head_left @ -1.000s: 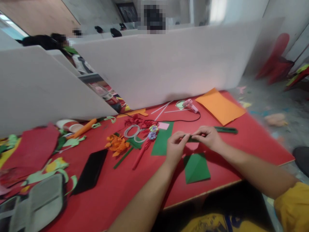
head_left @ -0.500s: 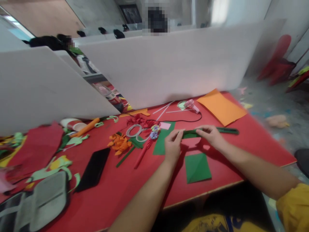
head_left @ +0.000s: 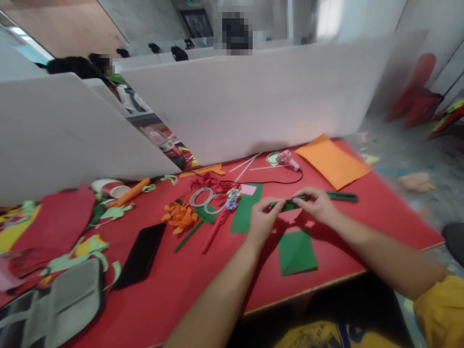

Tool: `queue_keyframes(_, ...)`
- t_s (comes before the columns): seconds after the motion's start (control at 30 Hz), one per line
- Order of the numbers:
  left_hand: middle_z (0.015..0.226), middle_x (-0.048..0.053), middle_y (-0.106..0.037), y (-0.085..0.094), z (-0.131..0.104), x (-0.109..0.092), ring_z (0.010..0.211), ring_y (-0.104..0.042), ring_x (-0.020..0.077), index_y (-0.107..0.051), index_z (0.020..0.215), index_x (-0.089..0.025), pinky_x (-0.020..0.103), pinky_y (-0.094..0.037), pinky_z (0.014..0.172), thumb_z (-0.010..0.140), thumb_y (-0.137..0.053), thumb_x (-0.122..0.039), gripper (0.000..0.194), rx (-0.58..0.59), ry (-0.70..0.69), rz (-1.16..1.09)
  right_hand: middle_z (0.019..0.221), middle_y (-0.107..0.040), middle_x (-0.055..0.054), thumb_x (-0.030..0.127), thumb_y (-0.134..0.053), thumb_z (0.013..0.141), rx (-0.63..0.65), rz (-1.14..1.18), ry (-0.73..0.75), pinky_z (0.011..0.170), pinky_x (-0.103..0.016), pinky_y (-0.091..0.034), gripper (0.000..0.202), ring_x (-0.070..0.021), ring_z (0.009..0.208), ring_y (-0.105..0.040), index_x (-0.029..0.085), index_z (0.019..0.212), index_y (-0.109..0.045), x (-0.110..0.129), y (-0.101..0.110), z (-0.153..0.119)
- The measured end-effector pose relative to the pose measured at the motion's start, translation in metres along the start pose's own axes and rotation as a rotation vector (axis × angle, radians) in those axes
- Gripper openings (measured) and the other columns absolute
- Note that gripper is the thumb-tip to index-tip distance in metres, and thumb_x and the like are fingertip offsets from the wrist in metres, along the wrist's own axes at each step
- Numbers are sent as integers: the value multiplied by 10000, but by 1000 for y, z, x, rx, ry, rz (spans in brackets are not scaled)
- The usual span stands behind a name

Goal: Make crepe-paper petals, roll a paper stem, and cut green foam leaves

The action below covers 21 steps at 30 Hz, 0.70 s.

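A small folded strip of green paper (head_left: 290, 205) is held up between both hands. My left hand (head_left: 264, 218) pinches its left end, and my right hand (head_left: 319, 205) grips the right end with thumb and fingers. Just below lies a pink piece of paper (head_left: 291, 217) on the red table. Nearer the front edge is a green paper square (head_left: 297, 253) with a diagonal crease. A larger green sheet (head_left: 243, 215) lies left of my left hand. The green cutter (head_left: 342, 196) is beyond my right hand.
Left of centre are an orange paper flower (head_left: 180, 217), a red-stemmed flower (head_left: 213, 232) and a black phone-like slab (head_left: 140, 255). A pink glue gun (head_left: 289, 159) and orange sheet (head_left: 333, 162) lie behind. A grey case (head_left: 74, 299) sits front left. White partitions (head_left: 253, 101) stand behind.
The green paper between my hands looks narrower, with its middle lower. My left thumb has moved right along it, and my left hand is slightly lower.
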<state>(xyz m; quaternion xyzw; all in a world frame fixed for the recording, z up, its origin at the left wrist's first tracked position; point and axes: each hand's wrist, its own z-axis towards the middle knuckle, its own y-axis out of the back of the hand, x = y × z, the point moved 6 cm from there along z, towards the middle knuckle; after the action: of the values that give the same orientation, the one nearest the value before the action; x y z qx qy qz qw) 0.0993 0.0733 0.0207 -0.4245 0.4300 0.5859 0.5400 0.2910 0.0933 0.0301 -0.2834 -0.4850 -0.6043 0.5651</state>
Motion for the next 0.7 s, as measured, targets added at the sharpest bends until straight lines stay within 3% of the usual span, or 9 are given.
queue_keyframes(0.13, 831, 76, -814, -4, -3, -8, 809, -744, 208, -862, 824, -215, 332, -574, 793, 861, -831, -351, 144, 38, -79, 48, 811, -793, -61, 351, -790, 909, 17, -39, 108, 684, -305, -547, 145, -185, 718, -705, 225, 889, -858, 7, -1, -1)
queue_keyframes(0.33, 965, 106, -848, 0, -2, 2, 905, -785, 242, -882, 965, -211, 328, -591, 785, 848, -843, -382, 211, 34, -12, 51, 840, -814, -66, 350, -818, 892, 13, 1, 72, 693, -306, -547, 127, -201, 762, -738, 238, 891, -878, -1, 2, 2)
queue_keyframes(0.7, 970, 108, -856, 4, 0, 9, 904, -800, 265, -888, 981, -202, 374, -624, 831, 850, -826, -441, 279, 26, 69, 74, 830, -802, -59, 371, -827, 883, 22, 24, 32, 698, -319, -536, 134, -202, 753, -716, 249, 896, -880, -3, 3, 4)
